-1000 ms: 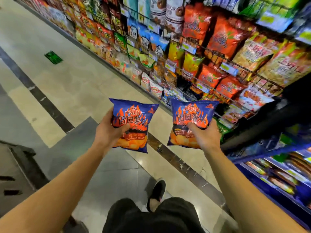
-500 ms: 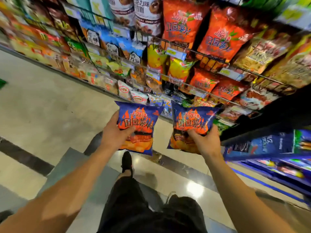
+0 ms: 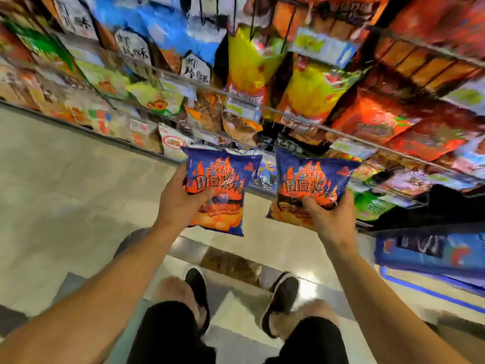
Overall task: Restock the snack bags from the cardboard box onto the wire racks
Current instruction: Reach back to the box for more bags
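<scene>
A shop aisle: wire racks [image 3: 301, 122] crammed with snack bags [image 3: 252, 67], price tags [image 3: 308, 44], polished tiled floor [image 3: 65, 193].

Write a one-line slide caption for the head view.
Left hand and right hand each grip a blue flame-print snack bag before stocked wire racks.

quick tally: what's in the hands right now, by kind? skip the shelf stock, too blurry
Blue flame-print snack bags: 2, one gripped in the left hand (left bag), one gripped in the right hand (right bag)
Other items in hand: 0
Total: 2
</scene>
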